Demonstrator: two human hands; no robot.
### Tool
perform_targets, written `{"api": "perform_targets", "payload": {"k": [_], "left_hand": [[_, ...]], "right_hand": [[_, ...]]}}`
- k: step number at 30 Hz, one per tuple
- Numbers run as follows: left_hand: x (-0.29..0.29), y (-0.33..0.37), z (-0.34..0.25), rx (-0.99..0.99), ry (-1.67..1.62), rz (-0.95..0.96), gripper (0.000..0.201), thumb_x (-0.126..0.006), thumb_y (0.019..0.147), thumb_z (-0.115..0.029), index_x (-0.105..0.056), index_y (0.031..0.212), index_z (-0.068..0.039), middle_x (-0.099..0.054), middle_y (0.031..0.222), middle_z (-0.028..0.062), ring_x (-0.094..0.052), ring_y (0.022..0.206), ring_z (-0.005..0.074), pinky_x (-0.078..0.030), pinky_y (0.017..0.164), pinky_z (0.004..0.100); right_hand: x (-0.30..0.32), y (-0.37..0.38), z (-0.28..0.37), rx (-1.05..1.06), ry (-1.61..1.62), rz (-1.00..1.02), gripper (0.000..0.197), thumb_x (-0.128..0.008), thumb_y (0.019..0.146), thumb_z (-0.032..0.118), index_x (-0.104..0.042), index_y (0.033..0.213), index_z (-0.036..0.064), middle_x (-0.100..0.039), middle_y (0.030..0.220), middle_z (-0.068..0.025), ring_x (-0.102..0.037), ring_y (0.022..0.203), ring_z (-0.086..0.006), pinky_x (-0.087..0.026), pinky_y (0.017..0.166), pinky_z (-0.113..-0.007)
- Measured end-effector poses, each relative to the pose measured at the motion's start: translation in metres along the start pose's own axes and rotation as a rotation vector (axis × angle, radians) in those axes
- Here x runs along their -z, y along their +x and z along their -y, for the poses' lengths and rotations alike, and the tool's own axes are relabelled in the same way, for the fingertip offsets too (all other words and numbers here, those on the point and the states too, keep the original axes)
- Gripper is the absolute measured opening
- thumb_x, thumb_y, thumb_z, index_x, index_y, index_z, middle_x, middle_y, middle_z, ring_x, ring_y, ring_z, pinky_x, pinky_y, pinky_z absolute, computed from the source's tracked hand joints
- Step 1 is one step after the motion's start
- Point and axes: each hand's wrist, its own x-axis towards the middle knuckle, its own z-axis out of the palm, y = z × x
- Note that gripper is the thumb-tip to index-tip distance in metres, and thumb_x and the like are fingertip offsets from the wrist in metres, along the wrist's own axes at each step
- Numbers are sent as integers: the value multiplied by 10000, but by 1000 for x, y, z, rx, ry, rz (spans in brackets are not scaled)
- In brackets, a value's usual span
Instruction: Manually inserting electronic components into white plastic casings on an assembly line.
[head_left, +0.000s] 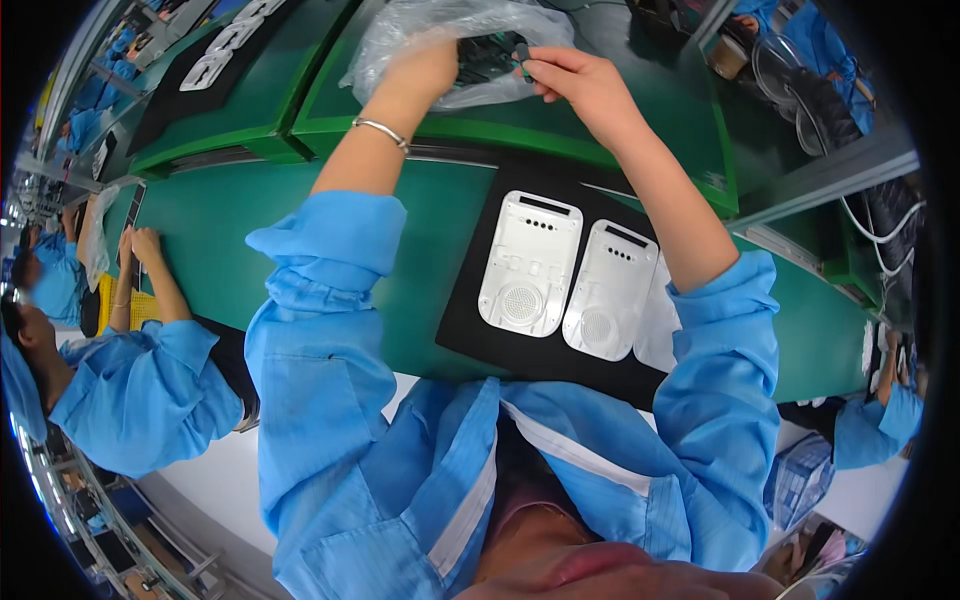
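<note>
A clear plastic bag lies on the raised green shelf in front of me, with a heap of small dark and green parts showing in its mouth. My left hand, a metal bangle on its wrist, is at the bag's left side; its fingers are blurred and partly hidden. At the bag's right edge my right hand is closed, thumb and fingers pinching a small dark part with some green on it. Below my arms lie two white plastic housings, each with a round perforated grille and a row of dark holes.
The housings lie on a black mat over the green worktable. Another white piece sits partly under my right sleeve. More white housings rest on the shelf at far left. Co-workers in blue sit on both sides.
</note>
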Motion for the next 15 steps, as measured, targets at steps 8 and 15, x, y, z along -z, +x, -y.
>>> {"api": "perform_targets", "payload": {"k": [8, 15], "left_hand": [[-8, 9, 26, 4, -48, 102, 371, -442, 831, -187, -564, 1172, -107, -642, 935, 203, -623, 872, 356, -468, 792, 474], [-48, 28, 56, 37, 84, -130, 358, -478, 857, -330, -621, 1088, -96, -616, 1032, 220, -566, 1006, 381, -435, 858, 452]], "right_hand": [[76, -124, -2, -148, 274, -65, 360, -585, 867, 86, -508, 1217, 45, -630, 975, -75, -569, 761, -90, -481, 712, -224], [114, -241, -39, -329, -25, -286, 253, -612, 828, 51, -599, 1080, 47, -625, 947, -45, -603, 829, -93, -488, 743, -228]]}}
